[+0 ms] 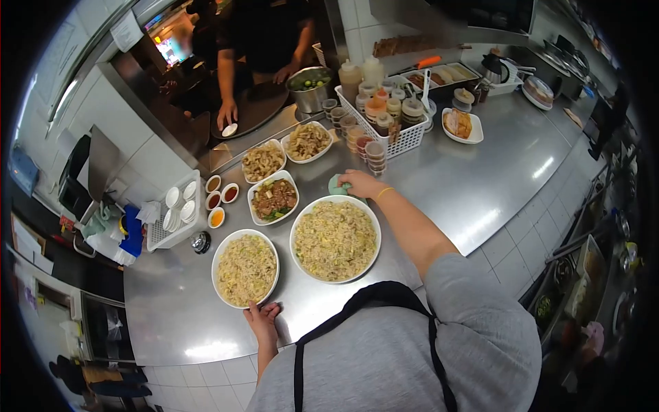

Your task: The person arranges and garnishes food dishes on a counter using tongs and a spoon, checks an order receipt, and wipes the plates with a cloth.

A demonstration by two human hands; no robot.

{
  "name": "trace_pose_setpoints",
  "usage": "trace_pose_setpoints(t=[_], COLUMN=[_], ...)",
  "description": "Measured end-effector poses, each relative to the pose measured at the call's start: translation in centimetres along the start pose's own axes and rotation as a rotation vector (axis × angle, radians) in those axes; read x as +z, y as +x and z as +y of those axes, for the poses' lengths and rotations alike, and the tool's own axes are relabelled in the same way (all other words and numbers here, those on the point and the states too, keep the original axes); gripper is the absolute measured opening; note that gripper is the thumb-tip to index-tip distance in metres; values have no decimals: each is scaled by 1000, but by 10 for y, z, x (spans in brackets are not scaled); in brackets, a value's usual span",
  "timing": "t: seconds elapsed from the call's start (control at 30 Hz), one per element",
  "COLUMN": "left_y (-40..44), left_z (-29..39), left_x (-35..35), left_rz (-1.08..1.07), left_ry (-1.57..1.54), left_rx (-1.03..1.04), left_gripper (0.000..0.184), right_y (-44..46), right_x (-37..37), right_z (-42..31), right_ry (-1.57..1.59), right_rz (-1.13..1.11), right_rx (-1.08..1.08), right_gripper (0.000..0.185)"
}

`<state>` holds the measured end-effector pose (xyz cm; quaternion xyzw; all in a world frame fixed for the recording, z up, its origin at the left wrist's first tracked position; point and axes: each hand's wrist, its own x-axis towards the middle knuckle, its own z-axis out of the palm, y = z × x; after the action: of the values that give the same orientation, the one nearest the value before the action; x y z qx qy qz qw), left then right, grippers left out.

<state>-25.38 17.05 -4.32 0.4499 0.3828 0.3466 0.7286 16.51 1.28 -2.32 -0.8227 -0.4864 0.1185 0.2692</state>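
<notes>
Steel counter [494, 172]: polished, running left to right across the scene; we find every dish listed below standing on it.
Right rice bowl [335, 240]: the larger of the pair, heaped and near round, so we read no long axis. The right forearm [410, 218] passes along its right side.
Left rice bowl [244, 268]: also heaped, apart from its neighbour by a narrow strip of metal. We judge it slightly oval, its long axis near to far, allowing for lens bend. The left hand [262, 321] is plainly the nearer one; the bowl lies far and a little left of it.
Meat bowl [274, 198]: we place it beyond the gap between the two, slightly left.
Right hand [362, 184]: just beyond the right rice bowl's far rim, fingers bent down over a green cloth [335, 184] and holding it.
Left hand: fingers partly curled, touching the left rice bowl's near rim; whether they pinch it we cannot tell.
Green cloth: on the left side of the right hand, beside that far rim; we cannot confirm contact with the bowl.
</notes>
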Motion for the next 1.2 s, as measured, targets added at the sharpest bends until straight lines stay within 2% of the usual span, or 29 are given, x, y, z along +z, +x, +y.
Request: trace_pose_setpoints(t=[0.07,0.13,0.2,0.23,0.27,0.3,0.37,0.4,0.47,0.5,0.57,0.6,0.67,0.7,0.73,0.77,0.87,1.2], left_y=[1,0,-2,-2,-1,-1,-5,-16,-47,-57,-69,-71,-72,-72,-71,-73,-67,-38], left_z=[1,1,2,3,2,1,-5,-7,-6,-7,-11,-13,-26,-29,-29,-23,-26,-37], left_x=[-2,1,1,1,3,3,9,20,58,79,115,128,138,141,147,151,150,168], left_rz=[-3,12,24,24,24,61,169,178,73,-15,-234,-366,-334,-295,-261,-241,-259,-300], left_ry=[-3,5,12,27,27,32,41,40,-51,-9,20,7,-58,-3,54,44,58,13], left_rx=[-1,-5,8,0,0,-7,-36,-39,-242,-368,-556,-614,-607,-540,-473,-504,-458,-459], left_gripper=[31,31,31,32,32,33,37,37,39,43,46,47,42,38,35,30,29,30], right_y=[-30,-72,-134,-164,-191,-215,-251,-254,-253,-243,-219,-211,-196,-192,-191,-190,-189,-250], right_x=[-23,-48,-96,-121,-134,-151,-177,-188,-210,-216,-214,-211,-206,-200,-194,-189,-185,-181], right_z=[9,39,57,62,94,116,163,170,182,191,214,226,250,263,272,282,280,240], right_ry=[137,171,282,226,38,26,-218,-218,50,47,320,320,729,729,865,1003,959,720], right_rz=[118,260,312,389,462,488,578,570,576,568,885,869,832,822,835,847,913,835], right_rx=[-40,40,289,392,437,564,583,579,860,853,1033,1020,1104,1095,1036,976,859,880], right_gripper=[19,16,14,13,15,14,18,18,31,31,37,37,36,36,34,32,27,26])
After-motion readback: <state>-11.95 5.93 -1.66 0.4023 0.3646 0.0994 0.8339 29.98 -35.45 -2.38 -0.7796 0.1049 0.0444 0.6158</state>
